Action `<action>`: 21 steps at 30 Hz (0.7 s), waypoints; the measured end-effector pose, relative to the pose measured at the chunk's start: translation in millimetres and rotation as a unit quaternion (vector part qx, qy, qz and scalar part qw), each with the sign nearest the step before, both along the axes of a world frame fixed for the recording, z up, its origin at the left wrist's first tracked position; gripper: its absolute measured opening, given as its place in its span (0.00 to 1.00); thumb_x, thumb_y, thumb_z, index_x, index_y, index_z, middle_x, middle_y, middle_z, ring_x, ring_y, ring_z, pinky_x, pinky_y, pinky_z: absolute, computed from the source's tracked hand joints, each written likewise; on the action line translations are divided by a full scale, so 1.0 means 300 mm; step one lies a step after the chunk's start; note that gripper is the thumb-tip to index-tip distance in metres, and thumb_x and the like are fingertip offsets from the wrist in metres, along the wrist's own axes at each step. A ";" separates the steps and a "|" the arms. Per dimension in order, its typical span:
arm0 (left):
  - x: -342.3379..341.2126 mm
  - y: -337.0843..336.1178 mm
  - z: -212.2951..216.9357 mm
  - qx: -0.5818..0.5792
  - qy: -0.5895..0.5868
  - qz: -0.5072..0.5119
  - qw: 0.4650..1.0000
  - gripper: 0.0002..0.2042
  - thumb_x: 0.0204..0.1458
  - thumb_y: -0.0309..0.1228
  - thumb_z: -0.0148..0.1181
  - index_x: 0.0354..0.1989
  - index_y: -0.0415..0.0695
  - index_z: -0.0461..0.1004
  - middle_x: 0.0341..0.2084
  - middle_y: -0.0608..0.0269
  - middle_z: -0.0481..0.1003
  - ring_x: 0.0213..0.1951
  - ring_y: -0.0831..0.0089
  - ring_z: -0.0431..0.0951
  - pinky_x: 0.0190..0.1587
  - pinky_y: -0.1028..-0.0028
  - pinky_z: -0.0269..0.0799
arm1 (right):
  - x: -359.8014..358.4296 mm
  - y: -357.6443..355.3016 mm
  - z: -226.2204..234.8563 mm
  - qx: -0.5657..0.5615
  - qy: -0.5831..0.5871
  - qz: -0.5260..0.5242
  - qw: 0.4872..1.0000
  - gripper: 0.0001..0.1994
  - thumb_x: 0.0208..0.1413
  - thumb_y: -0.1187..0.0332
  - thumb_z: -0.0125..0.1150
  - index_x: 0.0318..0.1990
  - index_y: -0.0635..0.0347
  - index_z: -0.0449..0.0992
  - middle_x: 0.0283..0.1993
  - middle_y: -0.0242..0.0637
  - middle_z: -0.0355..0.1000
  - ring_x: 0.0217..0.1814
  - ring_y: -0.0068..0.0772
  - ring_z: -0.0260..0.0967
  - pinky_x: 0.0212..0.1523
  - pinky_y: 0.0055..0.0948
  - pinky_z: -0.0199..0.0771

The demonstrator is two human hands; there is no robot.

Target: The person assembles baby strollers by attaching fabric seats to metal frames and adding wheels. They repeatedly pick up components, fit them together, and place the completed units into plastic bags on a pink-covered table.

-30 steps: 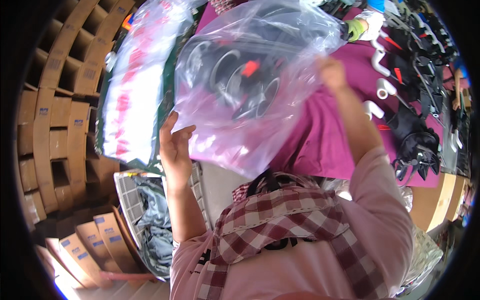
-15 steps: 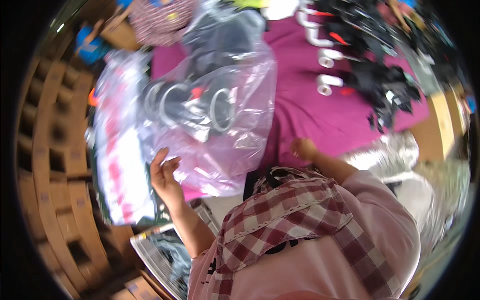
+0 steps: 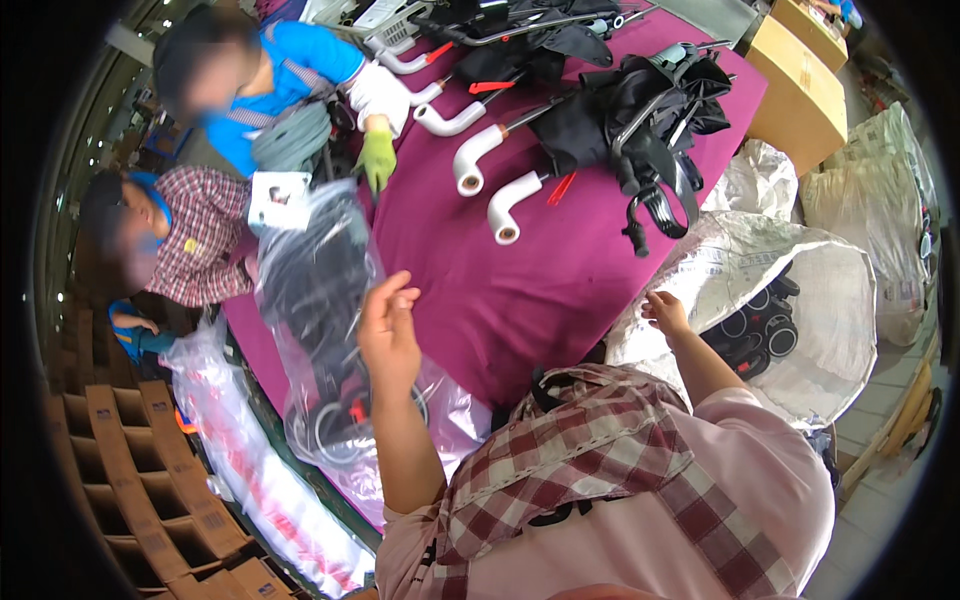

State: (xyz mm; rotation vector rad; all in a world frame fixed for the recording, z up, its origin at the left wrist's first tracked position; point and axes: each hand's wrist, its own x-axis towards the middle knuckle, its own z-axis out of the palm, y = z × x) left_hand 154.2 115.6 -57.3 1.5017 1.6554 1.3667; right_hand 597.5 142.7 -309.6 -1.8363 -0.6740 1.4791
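My left hand (image 3: 390, 325) is raised above the purple-covered table (image 3: 450, 300), fingers apart and nothing in them. Below and beside it lies a clear plastic bag (image 3: 320, 280) around a dark folded item with ring-shaped parts and a red piece at its near end. Over on the right, my right hand (image 3: 665, 310) reaches to the rim of a large white woven sack (image 3: 690, 270). Its fingers are slightly bent and apart; whether they touch the rim I cannot tell. Inside the sack are several black wheels (image 3: 770, 330) with pale rings.
Folded black stroller-like frames (image 3: 600, 130) with white curved handles (image 3: 515, 205) lie across the far table. A co-worker's green-gloved hand (image 3: 377, 158) rests at the far left edge, beside another person in checks (image 3: 200, 235). Cardboard boxes (image 3: 795, 90) stand right; partitioned cartons (image 3: 140, 470) left.
The view has swung right, bringing the sack of wheels and co-workers into sight. My right hand has moved from the table's near edge to the sack. My left hand stays raised by the bag.
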 end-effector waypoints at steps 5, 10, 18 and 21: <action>0.191 0.324 -0.172 -0.086 0.137 -0.069 0.984 0.14 0.56 0.21 0.54 0.51 0.41 0.74 0.51 0.52 0.74 0.51 0.59 0.76 0.53 0.67 0.72 | 0.234 0.333 -0.043 0.143 0.007 -0.205 0.968 0.26 0.64 0.42 0.47 0.49 0.58 0.70 0.38 0.35 0.73 0.35 0.27 0.67 0.35 0.28 0.69; 0.265 0.558 -0.358 -0.113 0.253 -0.134 0.951 0.15 0.54 0.23 0.58 0.50 0.41 0.73 0.52 0.51 0.73 0.56 0.52 0.70 0.60 0.60 0.64 | 0.214 0.529 0.313 0.269 -0.031 0.016 0.962 0.29 0.70 0.47 0.38 0.47 0.68 0.76 0.50 0.44 0.74 0.55 0.32 0.66 0.57 0.29 0.62; 0.325 0.585 -0.613 -0.218 0.396 -0.177 0.874 0.09 0.57 0.36 0.59 0.38 0.44 0.79 0.53 0.67 0.72 0.69 0.53 0.55 0.61 0.51 0.61 | 0.158 0.354 0.518 0.194 -0.074 0.201 0.957 0.21 0.68 0.55 0.49 0.39 0.69 0.74 0.33 0.30 0.71 0.37 0.23 0.63 0.43 0.28 0.66; 0.329 0.511 -0.633 -0.167 0.395 -0.182 0.885 0.10 0.57 0.38 0.59 0.35 0.44 0.79 0.49 0.66 0.73 0.67 0.53 0.58 0.61 0.51 0.61 | 0.049 0.360 0.721 0.288 0.031 0.168 0.942 0.17 0.64 0.62 0.57 0.46 0.73 0.75 0.39 0.32 0.75 0.43 0.22 0.67 0.47 0.27 0.68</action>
